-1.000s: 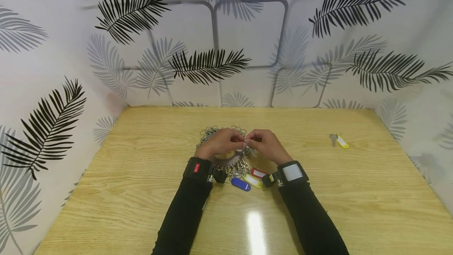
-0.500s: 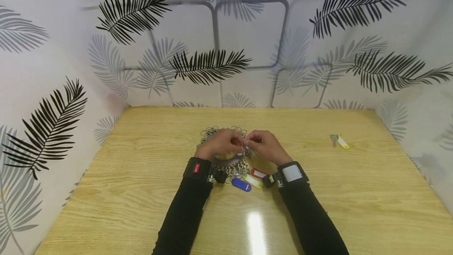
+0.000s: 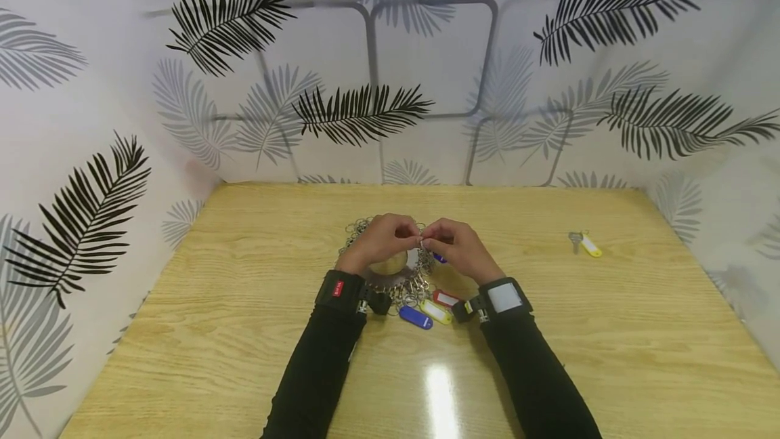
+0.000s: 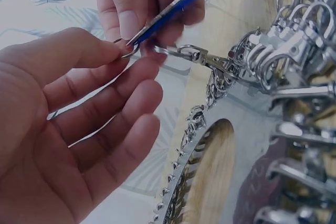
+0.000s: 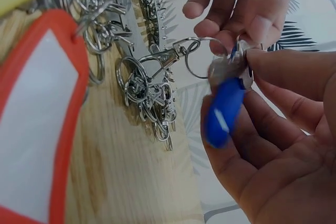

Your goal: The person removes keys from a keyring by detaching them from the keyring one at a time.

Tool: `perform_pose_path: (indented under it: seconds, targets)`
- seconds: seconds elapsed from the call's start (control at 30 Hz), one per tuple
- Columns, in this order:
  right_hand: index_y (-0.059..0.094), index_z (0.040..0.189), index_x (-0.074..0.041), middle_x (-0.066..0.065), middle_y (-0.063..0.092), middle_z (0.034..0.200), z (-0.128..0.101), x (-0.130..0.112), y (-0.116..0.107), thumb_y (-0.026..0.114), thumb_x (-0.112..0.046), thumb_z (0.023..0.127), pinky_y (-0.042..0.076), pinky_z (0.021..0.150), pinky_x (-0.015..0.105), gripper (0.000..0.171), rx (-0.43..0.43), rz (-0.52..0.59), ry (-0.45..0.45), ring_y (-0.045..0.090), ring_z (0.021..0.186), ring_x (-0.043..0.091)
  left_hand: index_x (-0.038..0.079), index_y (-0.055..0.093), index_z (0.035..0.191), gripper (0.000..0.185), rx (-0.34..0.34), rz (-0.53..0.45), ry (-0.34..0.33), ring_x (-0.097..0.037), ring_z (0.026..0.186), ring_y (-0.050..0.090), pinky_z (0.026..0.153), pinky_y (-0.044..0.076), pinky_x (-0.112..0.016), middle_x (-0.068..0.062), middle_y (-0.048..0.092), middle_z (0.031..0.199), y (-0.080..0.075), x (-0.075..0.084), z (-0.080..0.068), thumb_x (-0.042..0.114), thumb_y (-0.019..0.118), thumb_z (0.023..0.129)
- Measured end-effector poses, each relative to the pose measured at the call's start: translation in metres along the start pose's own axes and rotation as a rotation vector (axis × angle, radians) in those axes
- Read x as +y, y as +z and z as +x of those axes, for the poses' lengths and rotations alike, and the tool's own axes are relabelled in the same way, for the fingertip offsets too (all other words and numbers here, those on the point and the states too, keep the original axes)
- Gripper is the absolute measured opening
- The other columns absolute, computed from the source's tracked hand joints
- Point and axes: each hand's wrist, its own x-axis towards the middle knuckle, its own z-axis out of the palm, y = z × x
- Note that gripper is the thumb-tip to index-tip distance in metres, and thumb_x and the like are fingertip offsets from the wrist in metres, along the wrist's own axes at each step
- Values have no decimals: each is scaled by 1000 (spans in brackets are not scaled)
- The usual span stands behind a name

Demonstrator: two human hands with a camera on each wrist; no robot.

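Keyring (image 5: 202, 56) pinched between both hands, just above the middle of the wooden table (image 3: 609, 330). It's a thin split ring hooked to a small swivel clasp (image 5: 167, 56), and the clasp hangs off a big chain loop packed with more clasps and rings (image 3: 409, 284) lying on the table right under the hands.

Left hand (image 3: 382, 244) has thumb and forefinger nipped on the ring, other fingers loosely spread out beneath (clear in the left wrist view (image 4: 68, 129)). Right hand (image 3: 458, 249) is pinching a blue key tag (image 5: 223, 111) with a small silver key (image 5: 226, 66) right up against that same ring, fingers curled round them. Can't tell if the key is actually threaded onto the ring or only touching it, it's blurry there.

Just nearer the person than the loop, three more tags lie side by side between the wrists: blue (image 3: 415, 317), yellow (image 3: 435, 311), red (image 3: 445, 299). Well off to the right sits a lone key with a yellow tag (image 3: 586, 244). Both arms are in black sleeves with wrist-mounted cameras. Leaf-pattern walls (image 3: 231, 19) all round the table.
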Motion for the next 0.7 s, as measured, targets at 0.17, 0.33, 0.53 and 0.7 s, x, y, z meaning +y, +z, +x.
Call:
perform_pose_path:
  seconds: [0.17, 0.33, 0.53, 0.7]
  targets:
    - [64, 111, 4, 20, 66, 107, 0, -2, -1, 63, -5, 94, 52, 80, 42, 20, -10, 28, 16, 65, 99, 33, 11, 66, 96, 7, 2, -74, -16, -26, 85, 65, 75, 51, -33, -1, 66, 86, -2, 3, -1, 16, 60, 96]
    - [65, 112, -3, 13, 66, 109, -1, -2, -2, 66, -12, 93, 51, 88, 42, 21, -6, 20, 25, 65, 103, 27, 10, 66, 97, 8, 22, -104, -13, -33, 89, 65, 74, 52, -33, -4, 67, 87, -2, 4, -1, 16, 60, 96]
    - [66, 109, -6, 9, 68, 106, -1, -2, -3, 67, -12, 92, 52, 87, 41, 19, 21, -9, 23, 66, 100, 24, 8, 65, 98, 10, 48, -121, -20, -34, 88, 66, 73, 52, -33, -6, 68, 87, -2, 6, -1, 15, 58, 97]
    - [66, 109, -6, 9, 68, 103, 0, -1, -3, 68, -11, 91, 53, 86, 40, 18, 31, -17, 32, 66, 97, 23, 8, 65, 98, 10, 70, -116, -22, -34, 88, 66, 73, 52, -33, -5, 69, 86, -3, 7, -1, 15, 58, 97]
